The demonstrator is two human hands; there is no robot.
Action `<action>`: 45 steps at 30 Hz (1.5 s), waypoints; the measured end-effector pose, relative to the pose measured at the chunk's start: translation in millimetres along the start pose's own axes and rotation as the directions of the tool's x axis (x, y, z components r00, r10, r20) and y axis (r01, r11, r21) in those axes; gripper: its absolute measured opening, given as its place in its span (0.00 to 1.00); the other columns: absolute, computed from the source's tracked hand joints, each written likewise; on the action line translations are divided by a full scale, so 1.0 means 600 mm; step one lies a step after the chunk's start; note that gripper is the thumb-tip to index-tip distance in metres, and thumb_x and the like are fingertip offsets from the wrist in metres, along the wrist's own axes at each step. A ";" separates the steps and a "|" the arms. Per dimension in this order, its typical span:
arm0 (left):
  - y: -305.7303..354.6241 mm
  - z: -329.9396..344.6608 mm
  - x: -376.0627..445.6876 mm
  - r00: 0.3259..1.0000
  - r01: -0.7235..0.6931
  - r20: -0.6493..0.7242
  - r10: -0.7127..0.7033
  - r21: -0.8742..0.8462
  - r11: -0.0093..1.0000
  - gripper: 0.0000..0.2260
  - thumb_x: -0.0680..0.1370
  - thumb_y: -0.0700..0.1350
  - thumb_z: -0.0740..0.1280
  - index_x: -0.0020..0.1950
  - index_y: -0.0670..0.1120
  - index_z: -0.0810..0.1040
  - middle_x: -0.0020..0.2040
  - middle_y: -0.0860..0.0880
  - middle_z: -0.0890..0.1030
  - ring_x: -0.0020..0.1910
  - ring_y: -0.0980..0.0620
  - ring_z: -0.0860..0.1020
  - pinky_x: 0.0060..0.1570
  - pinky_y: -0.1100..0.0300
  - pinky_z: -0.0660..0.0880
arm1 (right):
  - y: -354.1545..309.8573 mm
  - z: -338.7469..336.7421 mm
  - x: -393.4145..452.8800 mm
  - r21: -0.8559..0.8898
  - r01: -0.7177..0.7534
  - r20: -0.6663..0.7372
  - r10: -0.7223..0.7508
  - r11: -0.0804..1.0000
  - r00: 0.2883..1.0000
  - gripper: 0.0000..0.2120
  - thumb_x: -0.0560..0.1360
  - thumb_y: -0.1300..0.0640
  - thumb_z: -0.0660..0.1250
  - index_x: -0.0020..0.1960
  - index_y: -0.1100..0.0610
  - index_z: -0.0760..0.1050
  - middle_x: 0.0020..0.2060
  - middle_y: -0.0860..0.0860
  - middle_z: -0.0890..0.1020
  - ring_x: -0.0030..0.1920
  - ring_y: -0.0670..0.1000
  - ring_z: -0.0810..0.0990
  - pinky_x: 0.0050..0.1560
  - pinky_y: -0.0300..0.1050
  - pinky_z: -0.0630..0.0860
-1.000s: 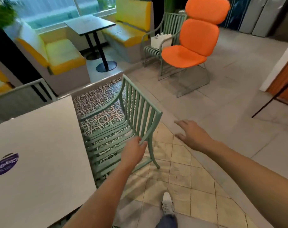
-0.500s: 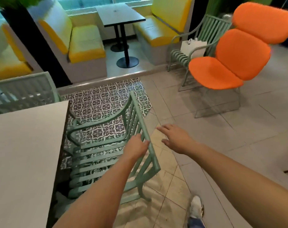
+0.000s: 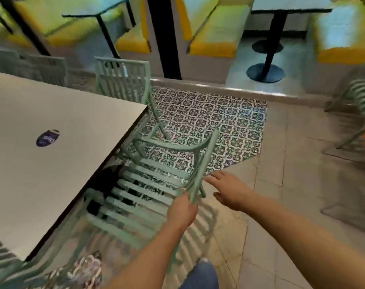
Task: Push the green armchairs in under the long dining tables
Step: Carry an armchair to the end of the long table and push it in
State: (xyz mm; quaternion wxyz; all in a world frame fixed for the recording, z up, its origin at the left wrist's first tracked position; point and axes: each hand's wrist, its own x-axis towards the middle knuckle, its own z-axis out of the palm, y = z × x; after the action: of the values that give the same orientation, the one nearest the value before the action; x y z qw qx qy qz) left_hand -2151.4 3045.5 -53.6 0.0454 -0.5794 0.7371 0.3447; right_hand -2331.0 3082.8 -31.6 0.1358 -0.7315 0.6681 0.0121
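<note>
- A person's left hand [image 3: 182,211] grips the top rail of a green slatted armchair [image 3: 148,184], fingers curled round the rail near its lower end.
- The right hand [image 3: 229,190] hovers just beside the same backrest, palm down, fingers straight and slightly spread, holding nothing; whether it touches the chair cannot be told.
- The armchair stands at the long side of a white dining table [image 3: 52,155], the front of its seat reaching under the table's edge while its backrest and rear legs remain out on the floor.
- A second green armchair [image 3: 123,80] sits at the table's far end, its backrest upright beyond the corner.
- A round dark sticker [image 3: 47,138] lies on the tabletop, well apart from the edge nearest the chair.
- Patterned floor tiles [image 3: 215,126] spread beneath and beyond the gripped chair, giving way to plain grey and beige tiles on the right.
- Behind, yellow booth seats [image 3: 213,28] flank a dark pedestal table [image 3: 267,67] on a raised step.
- The frame is motion-blurred, most heavily along the bottom and right edges.
- A blue-jeaned leg [image 3: 200,276] shows at the bottom edge.
</note>
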 end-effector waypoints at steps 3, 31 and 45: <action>0.007 0.000 0.028 0.999 0.035 -0.031 -0.033 0.071 0.997 0.14 0.75 0.52 0.63 0.57 0.49 0.78 0.46 0.43 0.82 0.47 0.42 0.80 0.43 0.54 0.76 | 0.031 0.003 0.073 -0.060 0.129 0.073 -0.125 0.990 0.990 0.32 0.77 0.51 0.63 0.77 0.49 0.54 0.76 0.53 0.59 0.76 0.55 0.56 0.75 0.53 0.56; 0.050 0.123 -0.027 0.650 0.729 -0.267 -0.712 -0.048 0.683 0.17 0.82 0.56 0.55 0.71 0.55 0.65 0.67 0.52 0.73 0.68 0.46 0.69 0.68 0.40 0.60 | 0.242 0.007 0.345 -0.192 0.717 0.408 -0.610 0.670 0.679 0.23 0.76 0.31 0.45 0.59 0.44 0.67 0.56 0.45 0.76 0.59 0.51 0.75 0.65 0.58 0.67; 0.103 0.134 -0.061 0.714 0.693 -0.174 -0.679 0.035 0.720 0.16 0.83 0.54 0.54 0.70 0.52 0.65 0.67 0.51 0.73 0.66 0.46 0.71 0.62 0.46 0.67 | 0.259 -0.047 0.265 -0.181 0.732 0.490 -0.585 0.657 0.646 0.33 0.69 0.29 0.35 0.56 0.47 0.66 0.56 0.45 0.76 0.59 0.51 0.72 0.61 0.53 0.66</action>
State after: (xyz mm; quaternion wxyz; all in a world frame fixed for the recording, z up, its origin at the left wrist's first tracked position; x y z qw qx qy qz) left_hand -2220.7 3126.6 -69.4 0.1434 -0.8325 0.4867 0.2225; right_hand -2470.8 2911.0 -64.7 0.1227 -0.9202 0.2927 0.2292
